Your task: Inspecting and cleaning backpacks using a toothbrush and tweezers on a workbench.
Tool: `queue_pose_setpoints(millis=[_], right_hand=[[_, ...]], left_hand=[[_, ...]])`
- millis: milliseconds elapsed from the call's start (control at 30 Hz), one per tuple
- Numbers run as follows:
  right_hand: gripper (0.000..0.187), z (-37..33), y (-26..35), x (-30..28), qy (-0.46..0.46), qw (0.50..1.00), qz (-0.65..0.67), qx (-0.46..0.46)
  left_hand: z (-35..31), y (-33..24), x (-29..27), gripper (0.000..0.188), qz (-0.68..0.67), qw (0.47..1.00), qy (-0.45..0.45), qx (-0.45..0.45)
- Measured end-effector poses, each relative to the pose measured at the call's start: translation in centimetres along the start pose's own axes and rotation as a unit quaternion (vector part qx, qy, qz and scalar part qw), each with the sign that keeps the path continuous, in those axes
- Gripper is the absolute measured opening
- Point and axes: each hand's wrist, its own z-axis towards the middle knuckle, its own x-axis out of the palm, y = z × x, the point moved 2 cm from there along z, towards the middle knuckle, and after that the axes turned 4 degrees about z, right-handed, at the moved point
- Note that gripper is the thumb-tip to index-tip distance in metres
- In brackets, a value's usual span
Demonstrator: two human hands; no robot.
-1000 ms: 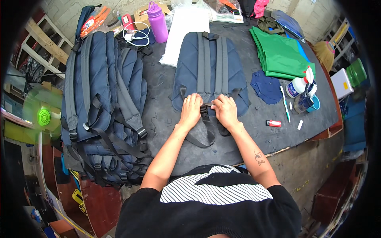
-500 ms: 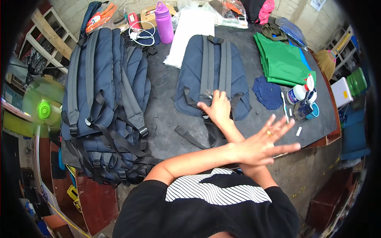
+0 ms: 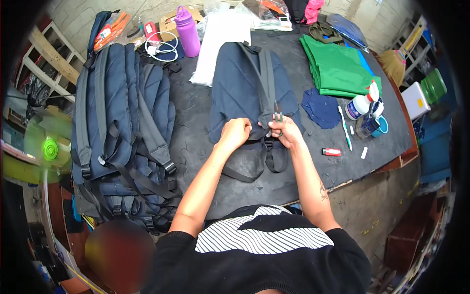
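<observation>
A dark blue backpack [image 3: 235,83] lies on the black table in front of me, its grey shoulder straps [image 3: 266,81] facing up. My left hand [image 3: 236,132] is closed at the backpack's lower left part; what its fingers pinch is hidden. My right hand [image 3: 287,132] is closed around small thread snips [image 3: 278,117] with dark green handles, held beside the lower end of the straps. Black webbing [image 3: 245,175] with a buckle [image 3: 268,144] hangs from the backpack's bottom edge, looping toward me.
Several similar backpacks [image 3: 117,98] are stacked at left. On the right lie a red lighter [image 3: 331,152], a toothbrush [image 3: 345,128], a spray bottle [image 3: 360,107], a blue cup [image 3: 380,126], navy cloth [image 3: 320,108] and green fabric [image 3: 338,68]. A purple bottle [image 3: 187,34] stands behind.
My arms have uncrossed: the left hand came back from the right side to the backpack, and the right hand shifted right with the snips. The straps have moved together. The lighter now shows.
</observation>
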Motion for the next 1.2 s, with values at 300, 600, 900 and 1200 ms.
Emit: queue_pose_setpoints(millis=[300,600,900,1200], right_hand=[[0.021,-1.2,-1.0,-2.2,-0.126,0.978,-0.158,-0.054],[0.057,-8.0,1.7,-1.0,-0.274,0.761,-0.569,-0.152],[0.036,-8.6,2.6,-1.3,-0.256,0.783,-0.516,-0.235],[0.019,-9.1,2.9,-0.6,-0.243,0.723,-0.608,-0.218]], left_hand=[[2.4,-4.1,2.4,0.028,-0.172,0.927,-0.153,0.297],[3.9,-3.4,5.5,0.030,-0.163,0.936,-0.087,0.301],[2.9,-4.7,7.4,0.008,0.002,0.933,-0.217,0.288],[2.3,-4.2,7.2,0.012,-0.224,0.915,-0.234,0.241]])
